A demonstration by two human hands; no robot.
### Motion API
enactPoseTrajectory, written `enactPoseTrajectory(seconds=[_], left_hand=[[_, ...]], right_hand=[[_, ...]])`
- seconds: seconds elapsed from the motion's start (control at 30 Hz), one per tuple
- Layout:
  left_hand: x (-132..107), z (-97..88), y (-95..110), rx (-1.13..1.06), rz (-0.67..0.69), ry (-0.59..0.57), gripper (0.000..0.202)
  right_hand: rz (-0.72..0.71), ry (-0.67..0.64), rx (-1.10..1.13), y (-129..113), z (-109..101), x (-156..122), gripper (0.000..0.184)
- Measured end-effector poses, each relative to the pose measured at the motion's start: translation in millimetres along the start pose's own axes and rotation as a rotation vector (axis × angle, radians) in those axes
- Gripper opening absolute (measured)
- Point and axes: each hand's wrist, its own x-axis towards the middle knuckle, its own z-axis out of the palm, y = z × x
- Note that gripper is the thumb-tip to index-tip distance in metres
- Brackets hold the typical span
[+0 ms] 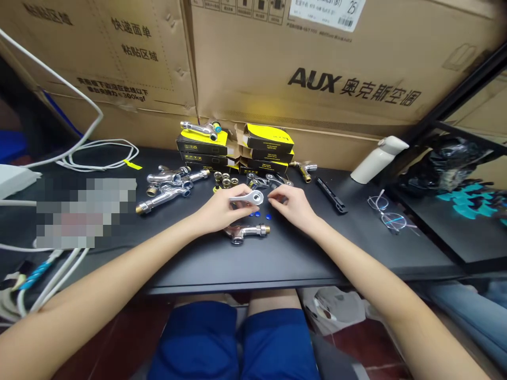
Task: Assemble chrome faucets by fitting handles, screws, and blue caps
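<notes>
Silver handle (246, 199) pinched in left hand (224, 207) beyond the tap (246, 232); right hand (293, 206), grip unclear; likely handle assembly, next needing careful alignment.

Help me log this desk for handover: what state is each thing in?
Chrome faucet handle: detached, held
Left hand: grip closed on the handle
Right hand: fingers curled; contents unclear
Nearest faucet: lying on the desk
Left faucets: heaped
Brass fittings: grouped
Blue caps: loose
Yellow-black boxes: stacked, some flaps open
White bottle: lid on
Eyeglasses: lying down
Black slim tool: lying flat
White cable: coiled
</notes>
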Motion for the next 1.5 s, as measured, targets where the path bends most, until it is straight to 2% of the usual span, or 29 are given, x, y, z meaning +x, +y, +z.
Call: enactPoseTrajectory(seconds=[0.13,0.2,0.43,0.7,0.93,1.1,1.3,1.5], left_hand=[[-0.8,1.0,1.0,0.043,0.003,-0.022,0.022],[-1.4,1.8,1.7,0.076,0.000,-0.025,0.023],[-2.5,4.2,2.1,0.098,-0.006,-0.050,0.028],[-2.5,2.8,0.9,0.120,0.003,-0.058,0.031],[-1.9,2.2,0.0,0.179,0.058,-0.044,0.029],[-2.6,3.1,0.9,0.141,0.016,-0.073,0.031],[-1.7,3.1,1.0,0.154,0.017,-0.080,0.026],[-1.4,3.3,1.6,0.170,0.003,-0.079,0.028]], right_hand=[[-0.039,0.175,0.164,-16.6,-0.7,-3.1,0.006],[-0.054,0.221,0.265,-25.6,0.1,-5.7,0.005],[-0.071,0.161,0.418,-32.0,7.2,-11.0,0.005],[-0.008,0.192,0.429,-32.1,5.4,-11.2,0.008],[-0.088,0.235,0.449,-36.5,2.8,-10.9,0.003],[-0.122,0.290,0.435,-43.4,1.8,-14.1,0.009],[-0.314,0.295,0.227,-49.2,3.3,-17.3,0.013],[-0.334,0.289,0.175,-48.6,2.3,-17.2,0.012]])
